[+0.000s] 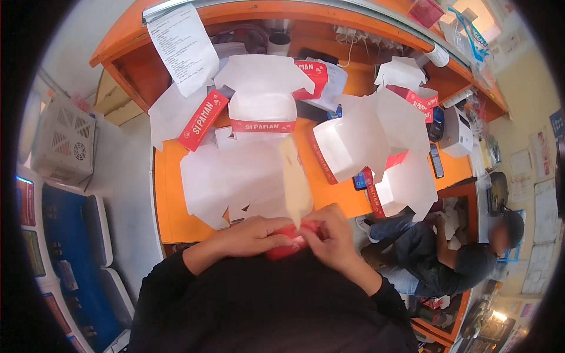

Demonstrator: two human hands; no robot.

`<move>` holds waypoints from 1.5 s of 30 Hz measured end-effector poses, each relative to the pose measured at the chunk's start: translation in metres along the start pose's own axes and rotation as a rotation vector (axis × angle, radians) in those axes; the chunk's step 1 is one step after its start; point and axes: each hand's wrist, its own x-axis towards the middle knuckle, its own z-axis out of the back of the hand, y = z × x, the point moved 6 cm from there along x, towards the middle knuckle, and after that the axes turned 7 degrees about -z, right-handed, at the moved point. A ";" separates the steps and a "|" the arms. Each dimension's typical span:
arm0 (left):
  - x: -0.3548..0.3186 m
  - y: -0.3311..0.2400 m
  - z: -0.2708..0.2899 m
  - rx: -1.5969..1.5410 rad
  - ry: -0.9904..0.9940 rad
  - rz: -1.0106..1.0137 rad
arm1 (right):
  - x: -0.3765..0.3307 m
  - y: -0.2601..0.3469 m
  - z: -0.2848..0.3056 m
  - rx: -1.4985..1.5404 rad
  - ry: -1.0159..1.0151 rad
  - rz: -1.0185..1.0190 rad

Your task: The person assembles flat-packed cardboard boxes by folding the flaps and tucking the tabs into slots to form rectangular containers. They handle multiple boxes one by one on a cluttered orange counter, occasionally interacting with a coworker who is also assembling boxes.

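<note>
A partly folded cardboard box (235,176), white inside and red outside, lies tilted against the near edge of the orange table (168,194). My left hand (253,235) is closed on its near red edge, thumb on top. Close beside it, my right hand (334,238) pinches the same red part near a corner; motion blurs it somewhat. A pale, pointed flap or strip stands up between the hands, also smeared. The fingers underneath are hidden.
Open red-and-white boxes stand beyond: one box (262,109) at the back, another box (350,147) right of centre, a third box (400,188) nearer. A long printed paper (182,50) hangs from the shelf. At right are a handset (436,162) and a seated person (471,259).
</note>
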 end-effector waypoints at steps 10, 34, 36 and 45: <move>0.006 -0.017 0.000 0.101 -0.052 -0.002 | -0.006 -0.026 -0.015 0.376 0.096 -0.273; 0.013 -0.008 -0.005 0.287 -0.281 0.004 | -0.010 -0.035 -0.042 0.792 -0.075 -0.378; 0.017 -0.012 -0.015 0.219 -0.143 -0.035 | -0.005 -0.027 -0.036 0.663 -0.064 -0.424; -0.039 -0.050 0.088 1.045 -0.973 -0.344 | 0.004 -0.033 0.015 0.667 0.164 -0.313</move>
